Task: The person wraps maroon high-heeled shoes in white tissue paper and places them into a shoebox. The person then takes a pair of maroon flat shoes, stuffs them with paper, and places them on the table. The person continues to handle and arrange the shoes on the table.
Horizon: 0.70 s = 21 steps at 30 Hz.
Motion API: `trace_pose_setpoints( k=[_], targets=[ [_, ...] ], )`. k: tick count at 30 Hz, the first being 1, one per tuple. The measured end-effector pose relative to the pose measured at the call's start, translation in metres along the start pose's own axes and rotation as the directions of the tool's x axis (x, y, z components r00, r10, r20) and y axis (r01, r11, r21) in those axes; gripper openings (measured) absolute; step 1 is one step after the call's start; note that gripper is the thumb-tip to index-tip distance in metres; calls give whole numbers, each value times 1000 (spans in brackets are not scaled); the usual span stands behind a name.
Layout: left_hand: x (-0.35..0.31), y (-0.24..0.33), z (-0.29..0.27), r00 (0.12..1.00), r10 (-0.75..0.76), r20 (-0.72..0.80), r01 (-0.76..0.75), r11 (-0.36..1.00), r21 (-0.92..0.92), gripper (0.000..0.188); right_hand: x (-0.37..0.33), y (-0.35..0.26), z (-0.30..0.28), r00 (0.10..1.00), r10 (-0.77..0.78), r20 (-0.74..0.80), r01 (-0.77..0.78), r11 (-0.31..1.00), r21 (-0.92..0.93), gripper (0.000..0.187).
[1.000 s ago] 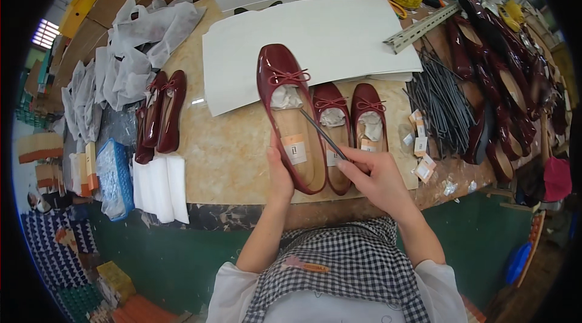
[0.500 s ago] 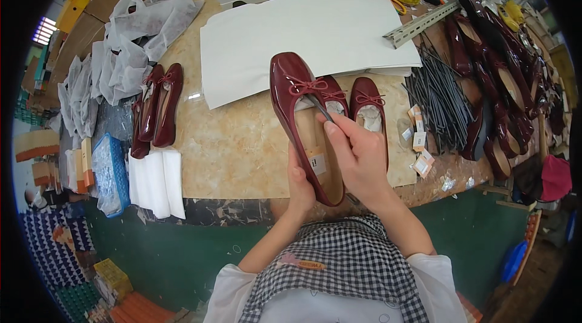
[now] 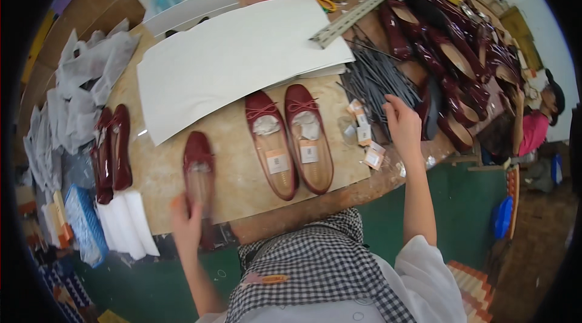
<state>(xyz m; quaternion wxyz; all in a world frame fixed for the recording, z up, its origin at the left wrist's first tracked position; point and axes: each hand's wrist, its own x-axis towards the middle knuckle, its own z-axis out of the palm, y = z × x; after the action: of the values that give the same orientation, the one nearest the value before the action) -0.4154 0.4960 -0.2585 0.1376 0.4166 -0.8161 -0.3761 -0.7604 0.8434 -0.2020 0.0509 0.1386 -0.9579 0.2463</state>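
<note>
My left hand (image 3: 187, 220), smeared by motion, is at the heel end of a dark red patent ballet flat (image 3: 197, 153) with a bow, near the table's front edge. The shoe's rear is blurred too, and the hand appears closed on it. To its right, two matching flats, a left one (image 3: 271, 147) and a right one (image 3: 309, 135), stand side by side, with crumpled paper in the toes and pale labels on the insoles. My right hand (image 3: 405, 121) reaches over the edge of a pile of thin black strips (image 3: 379, 68), its thumb and forefinger slightly apart.
A stack of white sheets (image 3: 242, 50) covers the table's back, with a slotted metal bar (image 3: 351, 18) on it. Many red shoes (image 3: 454, 56) are heaped at right. Wrapped shoes (image 3: 91, 74) and another pair (image 3: 121, 147) lie left. A person (image 3: 533, 132) is at far right.
My left hand has moved left with the flat and lowered it. My right hand has left that shoe and gone right to the black strips. The view has shifted, uncovering the two flats.
</note>
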Motion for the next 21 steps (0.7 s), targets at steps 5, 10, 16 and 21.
trace_pose_setpoints(
  k=[5,10,16,21],
  targets=[
    [4,125,62,970,42,238,-63,995,83,58,28,58,56,997,-66,31,73,906,-417,24],
    [5,90,119,929,199,311,-29,880,-475,53,23,46,24,998,-58,28,64,913,-403,19],
    [-12,98,115,605,277,746,786,-58,-616,62,-11,35,-7,998,41,48,-29,974,-224,16],
    [-6,98,108,715,230,660,603,273,-749,69,-39,-31,-20,990,70,126,-68,997,-20,31]
  ],
)
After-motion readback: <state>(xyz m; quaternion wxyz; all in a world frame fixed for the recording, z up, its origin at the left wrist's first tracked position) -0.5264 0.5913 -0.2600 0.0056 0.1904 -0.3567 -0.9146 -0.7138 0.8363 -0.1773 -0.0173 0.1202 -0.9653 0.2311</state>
